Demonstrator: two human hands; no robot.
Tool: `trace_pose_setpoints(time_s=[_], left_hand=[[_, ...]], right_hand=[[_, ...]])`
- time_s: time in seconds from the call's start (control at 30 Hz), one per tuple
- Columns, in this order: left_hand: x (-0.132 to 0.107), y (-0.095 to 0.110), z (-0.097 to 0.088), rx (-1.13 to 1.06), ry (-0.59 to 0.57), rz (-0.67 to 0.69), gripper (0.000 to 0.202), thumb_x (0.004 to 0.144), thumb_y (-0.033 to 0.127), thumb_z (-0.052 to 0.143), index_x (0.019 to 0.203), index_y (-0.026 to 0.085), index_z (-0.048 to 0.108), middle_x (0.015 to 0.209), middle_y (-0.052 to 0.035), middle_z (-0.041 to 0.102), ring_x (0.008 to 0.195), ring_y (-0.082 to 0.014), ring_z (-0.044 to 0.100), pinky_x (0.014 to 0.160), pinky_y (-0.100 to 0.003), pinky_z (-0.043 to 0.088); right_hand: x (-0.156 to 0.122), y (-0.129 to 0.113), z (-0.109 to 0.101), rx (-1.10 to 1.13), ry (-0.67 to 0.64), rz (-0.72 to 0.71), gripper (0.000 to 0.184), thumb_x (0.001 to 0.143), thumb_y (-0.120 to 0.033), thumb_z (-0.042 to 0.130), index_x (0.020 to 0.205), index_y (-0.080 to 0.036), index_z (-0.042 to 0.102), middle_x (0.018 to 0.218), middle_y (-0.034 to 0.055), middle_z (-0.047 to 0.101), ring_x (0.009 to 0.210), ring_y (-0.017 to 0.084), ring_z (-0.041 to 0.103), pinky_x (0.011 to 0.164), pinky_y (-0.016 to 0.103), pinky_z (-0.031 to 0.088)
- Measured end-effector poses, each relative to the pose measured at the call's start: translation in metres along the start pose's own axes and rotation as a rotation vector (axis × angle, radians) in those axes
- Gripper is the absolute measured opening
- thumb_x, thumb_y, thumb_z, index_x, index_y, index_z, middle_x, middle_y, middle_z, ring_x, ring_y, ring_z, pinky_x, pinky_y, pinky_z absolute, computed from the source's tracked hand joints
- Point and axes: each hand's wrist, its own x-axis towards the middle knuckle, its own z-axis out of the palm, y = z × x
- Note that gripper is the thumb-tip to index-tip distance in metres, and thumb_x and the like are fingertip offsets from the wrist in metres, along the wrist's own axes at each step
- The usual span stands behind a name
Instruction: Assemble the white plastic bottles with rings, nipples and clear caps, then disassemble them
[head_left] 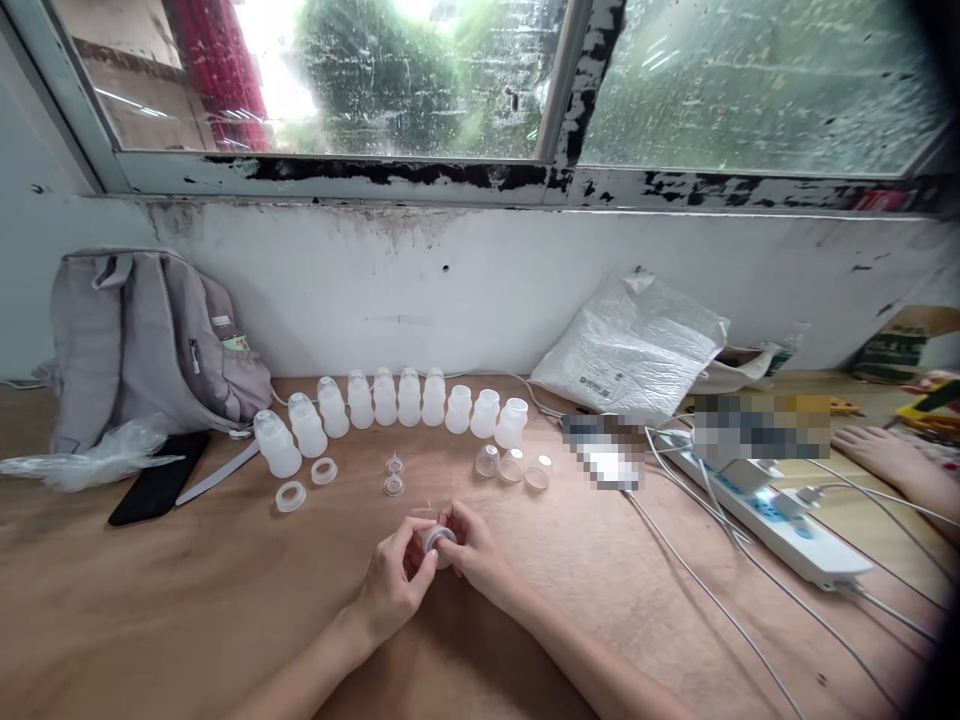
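Both hands are closed on a translucent bottle ring (439, 537) above the table. My left hand (397, 578) pinches it from the left, and my right hand (474, 552) has its fingers on the ring and into its opening. Whether a teat sits inside it, I cannot tell. Beyond the hands lie two clear silicone teats (394, 484). To the left are two loose white rings, one nearer (290, 497) and one farther (324, 471). Three clear bottle caps (511, 465) stand to the right. Behind stretches a curved row of frosted baby bottles: several capped (360, 402), three open-topped (484, 413).
A grey backpack (135, 340), plastic bag (105, 455) and black flat case (159, 480) are at left. Behind on the right lies a silvery mailing bag (637, 345). A white power strip (780, 520) and cables occupy the right side. Another person's hand (874, 450) rests at far right.
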Motion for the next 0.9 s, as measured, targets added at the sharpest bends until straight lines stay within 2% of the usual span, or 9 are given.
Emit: trace_pose_setpoints(time_s=[0.2,0.4,0.57,0.67,0.77,0.83,0.9], left_hand=[[-0.002,0.005,-0.003,0.112,-0.015,0.073,0.016,0.077,0.022,0.046,0.093,0.017,0.049,0.062,0.0019,0.051,0.051,-0.0092,0.047,0.051,-0.019,0.038],[0.0,0.005,-0.004,0.127,-0.034,0.096,0.017,0.077,0.021,0.045,0.094,0.018,0.05,0.063,0.0019,0.052,0.051,-0.0095,0.048,0.051,-0.019,0.038],[0.003,0.001,-0.002,0.106,0.019,0.026,0.021,0.078,0.021,0.042,0.098,0.02,0.05,0.08,-0.0011,0.059,0.059,-0.011,0.052,0.061,-0.022,0.042],[0.006,-0.005,-0.003,0.016,0.065,-0.043,0.019,0.08,0.023,0.039,0.096,0.02,0.049,0.085,-0.0021,0.06,0.062,-0.0119,0.054,0.063,-0.024,0.043],[0.012,-0.013,-0.008,-0.193,0.087,-0.179,0.018,0.08,0.027,0.038,0.094,0.02,0.047,0.075,0.0004,0.057,0.048,-0.0091,0.049,0.048,-0.021,0.04],[0.016,-0.017,-0.011,-0.359,0.073,-0.271,0.019,0.079,0.03,0.039,0.093,0.02,0.045,0.069,0.0029,0.053,0.039,-0.0066,0.044,0.038,-0.019,0.033],[0.018,-0.017,-0.013,-0.489,0.043,-0.347,0.023,0.076,0.031,0.041,0.095,0.02,0.044,0.067,0.004,0.051,0.036,-0.0054,0.042,0.035,-0.017,0.029]], right_hand=[[0.001,-0.003,0.002,-0.068,0.046,-0.075,0.015,0.059,-0.006,0.044,0.063,-0.019,0.037,0.056,-0.0071,0.037,0.053,0.007,0.033,0.046,0.018,0.027],[0.004,-0.001,0.002,-0.048,0.023,-0.072,0.018,0.058,-0.007,0.046,0.062,-0.019,0.033,0.056,-0.0077,0.035,0.052,0.007,0.03,0.046,0.019,0.026],[-0.001,-0.004,0.003,-0.175,0.134,-0.113,0.015,0.064,-0.011,0.049,0.062,-0.019,0.037,0.055,-0.0075,0.036,0.053,0.008,0.032,0.048,0.019,0.028],[-0.006,-0.012,0.004,-0.069,0.029,-0.093,0.012,0.072,-0.023,0.054,0.072,-0.019,0.042,0.062,-0.0057,0.043,0.054,0.008,0.04,0.047,0.019,0.033],[-0.007,-0.015,0.003,0.146,-0.083,0.012,0.027,0.078,-0.038,0.049,0.098,-0.022,0.042,0.074,-0.0024,0.049,0.054,0.009,0.049,0.041,0.019,0.038],[-0.005,-0.013,0.003,0.185,-0.063,0.044,0.036,0.078,-0.043,0.048,0.107,-0.023,0.039,0.074,-0.0024,0.049,0.049,0.009,0.048,0.036,0.018,0.037],[-0.003,-0.01,0.002,0.125,-0.046,0.038,0.036,0.077,-0.045,0.05,0.104,-0.021,0.045,0.069,-0.0032,0.049,0.045,0.008,0.046,0.033,0.017,0.034]])
